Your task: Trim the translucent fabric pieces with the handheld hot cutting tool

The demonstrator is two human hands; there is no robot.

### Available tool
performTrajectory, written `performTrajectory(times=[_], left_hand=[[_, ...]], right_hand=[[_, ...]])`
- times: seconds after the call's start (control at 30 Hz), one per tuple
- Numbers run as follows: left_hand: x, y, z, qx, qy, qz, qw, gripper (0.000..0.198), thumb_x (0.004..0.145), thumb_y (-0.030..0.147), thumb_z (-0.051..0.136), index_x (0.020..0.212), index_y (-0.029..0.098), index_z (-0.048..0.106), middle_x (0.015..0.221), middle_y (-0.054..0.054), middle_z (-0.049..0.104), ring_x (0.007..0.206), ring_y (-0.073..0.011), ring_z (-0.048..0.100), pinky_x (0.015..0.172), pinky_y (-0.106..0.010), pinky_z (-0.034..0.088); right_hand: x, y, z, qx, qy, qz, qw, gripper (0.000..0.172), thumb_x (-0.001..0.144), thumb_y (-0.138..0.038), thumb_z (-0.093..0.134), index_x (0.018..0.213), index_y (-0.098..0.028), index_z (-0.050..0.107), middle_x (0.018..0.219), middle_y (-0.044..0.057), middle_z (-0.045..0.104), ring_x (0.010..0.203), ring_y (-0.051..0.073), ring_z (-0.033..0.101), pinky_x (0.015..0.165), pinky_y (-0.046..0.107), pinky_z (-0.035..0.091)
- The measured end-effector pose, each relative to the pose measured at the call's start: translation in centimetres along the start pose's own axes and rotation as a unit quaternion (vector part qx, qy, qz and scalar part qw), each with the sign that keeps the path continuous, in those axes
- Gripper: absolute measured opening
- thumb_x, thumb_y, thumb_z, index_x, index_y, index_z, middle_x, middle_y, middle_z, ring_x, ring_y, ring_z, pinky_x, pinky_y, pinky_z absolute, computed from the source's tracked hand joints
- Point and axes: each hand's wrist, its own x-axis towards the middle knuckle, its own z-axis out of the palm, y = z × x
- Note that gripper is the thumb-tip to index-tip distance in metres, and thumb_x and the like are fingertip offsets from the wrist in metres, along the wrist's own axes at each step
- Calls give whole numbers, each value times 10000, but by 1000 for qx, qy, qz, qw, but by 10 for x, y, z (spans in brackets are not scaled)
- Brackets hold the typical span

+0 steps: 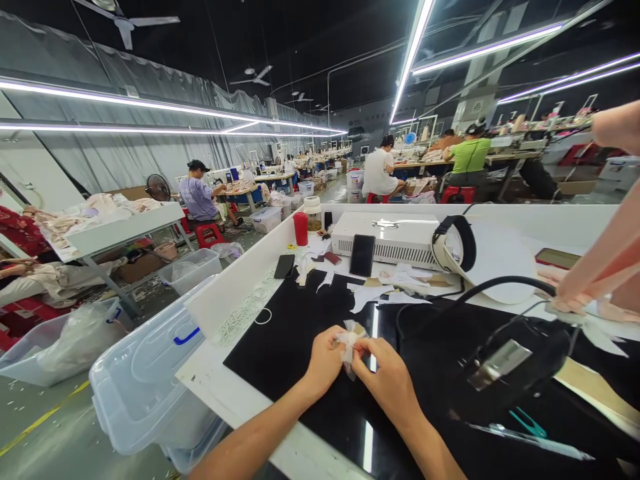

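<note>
Over the black work surface [280, 333], my left hand [324, 360] pinches a small whitish bundle of thin, translucent strips [350, 338] from its left side. My right hand [390, 377] grips the same bundle from the right, thumb and forefinger together. Strip ends stick out above and below the fingers; whether it is cloth or paper I cannot tell. A single white ring [263, 316] lies to the left, beside a heap of similar pale rings [245, 313]. Torn white scraps [369, 293] lie just beyond my hands.
Behind the scraps stand a phone [363, 255], a white vented box [385, 237] and a red cup [301, 229]. To the right are a dark machine [520, 360], a pen-like tool [535, 442] and teal snips [529, 424]. Lidded plastic bins [150, 373] stand left; co-workers sit farther off.
</note>
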Motion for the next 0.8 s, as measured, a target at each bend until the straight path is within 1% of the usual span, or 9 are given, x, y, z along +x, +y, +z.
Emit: performTrajectory(times=[0.17, 0.27, 0.33, 0.43, 0.53, 0.67, 0.7, 0.73, 0.8], left_hand=[[-2, -6, 5, -22, -5, -46, 999, 152, 752, 326, 556, 703, 184, 533, 500, 59, 471, 376, -83, 422, 367, -194, 344], [-1, -7, 6, -20, 2, -47, 999, 145, 762, 319, 558, 724, 179, 546, 484, 69, 466, 350, -71, 396, 331, -174, 317], [0, -5, 5, -15, 10, -37, 999, 126, 765, 302, 552, 747, 177, 558, 499, 72, 473, 350, -64, 395, 321, -163, 307], [0, -2, 2, -1, 20, -17, 1000, 88, 750, 262, 552, 749, 177, 571, 524, 77, 472, 360, -59, 408, 318, -155, 308], [-1, 0, 0, 17, 21, -2, 1000, 60, 739, 223, 554, 741, 172, 587, 568, 70, 490, 379, -55, 429, 324, -154, 316], [-2, -1, -1, 42, 10, 16, 999, 72, 754, 211, 563, 766, 167, 619, 660, 52, 540, 413, -52, 453, 344, -162, 330], [-2, -1, -1, 47, 5, 20, 999, 75, 758, 211, 567, 772, 167, 626, 681, 48, 548, 427, -52, 460, 356, -162, 337], [-3, -2, -2, 52, 0, 23, 998, 74, 758, 208, 572, 775, 167, 631, 698, 45, 556, 443, -51, 466, 369, -160, 343], [-3, -2, -3, 61, -14, 25, 998, 66, 744, 188, 580, 772, 168, 636, 720, 42, 565, 471, -51, 475, 388, -154, 345]], right_hand=[[-1, -3, 0, 42, -3, 45, 998, 106, 863, -267, 579, 777, -235, 632, 722, 11, 619, 712, 191, 580, 722, 325, 461], [2, -5, -3, 80, -12, 84, 993, 126, 861, -324, 604, 803, -231, 666, 745, 23, 631, 738, 200, 588, 747, 335, 468], [4, -6, -5, 115, -23, 116, 986, 168, 869, -374, 617, 825, -225, 684, 784, 35, 655, 772, 206, 606, 768, 334, 482], [6, -5, -5, 178, -39, 175, 968, 272, 875, -472, 630, 824, -209, 676, 815, 46, 676, 756, 198, 628, 718, 307, 508], [7, -1, -1, 240, -38, 233, 942, 371, 839, -572, 654, 833, -202, 619, 771, 27, 654, 698, 181, 624, 658, 287, 522], [7, 5, 1, 298, -44, 286, 909, 508, 796, -614, 687, 1066, -189, 615, 758, 16, 664, 713, 189, 635, 675, 299, 537], [7, 5, 0, 306, -52, 294, 904, 517, 789, -609, 700, 1071, -181, 634, 758, 19, 666, 711, 187, 630, 667, 292, 528], [7, 6, -1, 310, -58, 299, 900, 493, 783, -602, 712, 1026, -175, 661, 751, 19, 662, 702, 181, 617, 655, 280, 514], [6, 6, -4, 316, -68, 305, 896, 420, 784, -583, 721, 870, -172, 691, 730, 12, 640, 684, 162, 581, 638, 258, 480]])
